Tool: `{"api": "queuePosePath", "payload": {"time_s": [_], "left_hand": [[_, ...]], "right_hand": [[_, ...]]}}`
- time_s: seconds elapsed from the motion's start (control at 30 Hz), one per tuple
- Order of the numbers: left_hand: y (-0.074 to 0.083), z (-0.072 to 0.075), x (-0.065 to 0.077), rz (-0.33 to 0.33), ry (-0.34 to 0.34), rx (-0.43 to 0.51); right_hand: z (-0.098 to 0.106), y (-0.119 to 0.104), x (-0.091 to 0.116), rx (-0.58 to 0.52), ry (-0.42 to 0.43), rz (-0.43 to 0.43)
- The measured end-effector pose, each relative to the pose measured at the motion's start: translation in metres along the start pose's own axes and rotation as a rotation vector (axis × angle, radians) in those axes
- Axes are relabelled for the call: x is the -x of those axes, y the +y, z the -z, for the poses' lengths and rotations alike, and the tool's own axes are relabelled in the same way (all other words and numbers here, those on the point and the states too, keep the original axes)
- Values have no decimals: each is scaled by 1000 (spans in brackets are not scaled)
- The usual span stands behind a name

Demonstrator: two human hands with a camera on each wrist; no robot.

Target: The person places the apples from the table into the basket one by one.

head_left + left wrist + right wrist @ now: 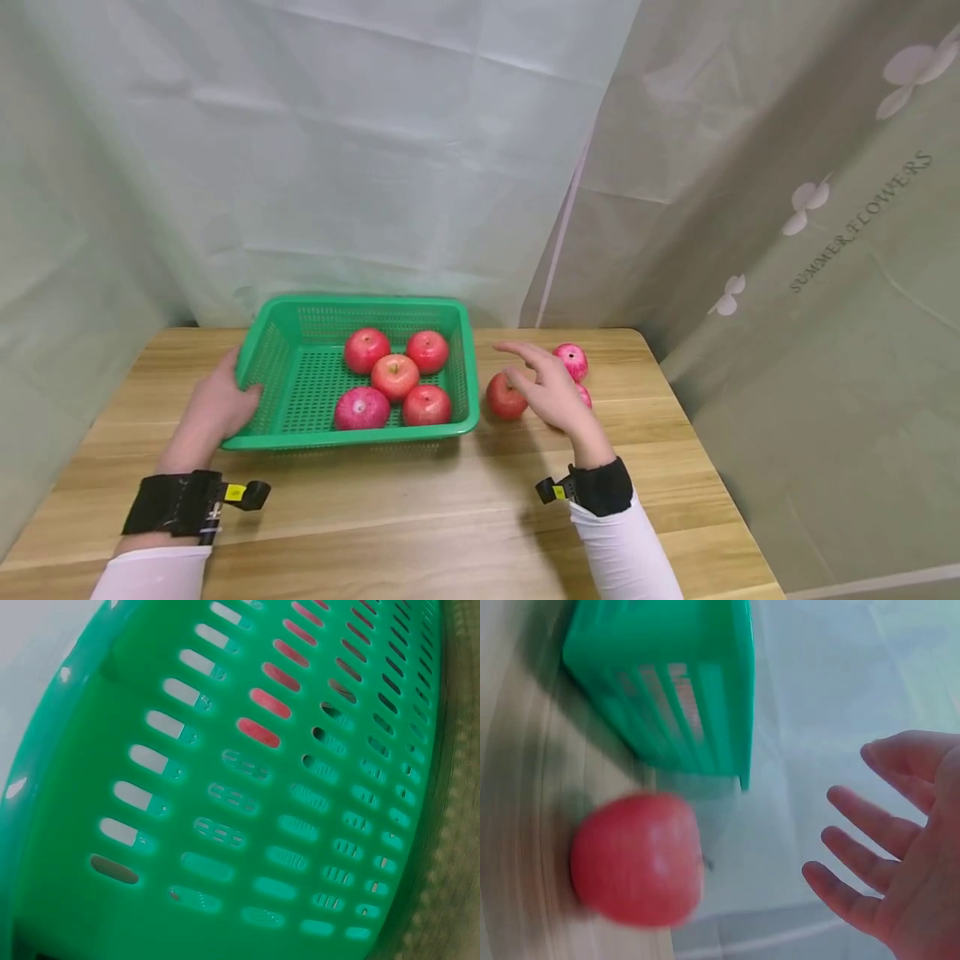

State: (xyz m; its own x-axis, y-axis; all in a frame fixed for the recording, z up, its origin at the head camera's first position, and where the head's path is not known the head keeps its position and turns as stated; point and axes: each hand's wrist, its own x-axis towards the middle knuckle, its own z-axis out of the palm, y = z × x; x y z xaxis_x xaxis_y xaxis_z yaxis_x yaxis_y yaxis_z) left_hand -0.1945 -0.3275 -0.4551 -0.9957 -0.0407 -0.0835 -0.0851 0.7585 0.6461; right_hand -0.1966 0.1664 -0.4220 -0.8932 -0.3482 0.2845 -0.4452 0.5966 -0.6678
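A green plastic basket stands on the table with several red apples inside, one of them a paler apple in the middle. My left hand grips the basket's left end, thumb over the rim. The left wrist view is filled by the slotted basket wall, with red showing through some slots. Just right of the basket, a red apple sits on the table, partly covered by my right hand. In the right wrist view that hand's fingers are spread and hold nothing, apart from the apple.
Farther right, a streaked red apple lies on the table, with another apple partly hidden behind my right hand. The wooden table ends at a pale hanging curtain at the back and sides.
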Motion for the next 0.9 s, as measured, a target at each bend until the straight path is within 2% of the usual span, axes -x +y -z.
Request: {"api": "queuePosePath", "payload": {"time_s": [0.23, 0.37, 0.73, 0.9], "left_hand": [[1, 0, 1, 9, 1, 0], [2, 1, 1, 4, 3, -14], [2, 0, 2, 10, 2, -14], [2, 0, 1, 13, -3, -10]], "right_hand": [[15, 27, 10, 82, -21, 0], [20, 40, 19, 126, -41, -41], [39, 65, 44, 176, -76, -307], [43, 74, 52, 196, -103, -382]]}}
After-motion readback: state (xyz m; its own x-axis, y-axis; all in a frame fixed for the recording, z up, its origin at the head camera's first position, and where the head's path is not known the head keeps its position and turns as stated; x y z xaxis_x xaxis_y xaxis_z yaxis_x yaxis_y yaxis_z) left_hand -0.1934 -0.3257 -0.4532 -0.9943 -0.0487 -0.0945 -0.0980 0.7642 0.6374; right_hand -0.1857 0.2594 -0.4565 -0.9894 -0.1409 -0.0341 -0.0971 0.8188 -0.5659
